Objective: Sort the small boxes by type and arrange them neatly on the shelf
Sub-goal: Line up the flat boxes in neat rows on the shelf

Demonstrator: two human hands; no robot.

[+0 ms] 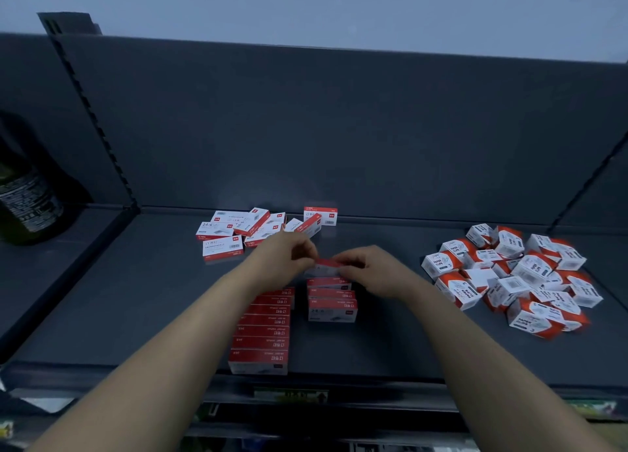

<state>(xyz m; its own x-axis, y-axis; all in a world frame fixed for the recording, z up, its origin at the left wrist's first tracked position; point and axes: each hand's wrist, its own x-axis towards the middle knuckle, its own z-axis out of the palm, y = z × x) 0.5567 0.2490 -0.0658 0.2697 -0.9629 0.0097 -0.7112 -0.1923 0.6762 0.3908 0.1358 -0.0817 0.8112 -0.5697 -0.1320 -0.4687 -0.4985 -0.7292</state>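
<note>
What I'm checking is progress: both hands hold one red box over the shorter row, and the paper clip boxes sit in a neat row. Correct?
No: the head view shows the paper clip boxes in a loose heap, not a row. Left hand and right hand do hold the red box over the shorter row.

Staple boxes (222, 246): about nine loose at the shelf's (136, 298) back edge, seven in the left row (260, 332), three in the right row (332, 310), one held box (327, 263). Paper-clip boxes (540, 268): roughly twenty. One bottle (27, 197).
</note>
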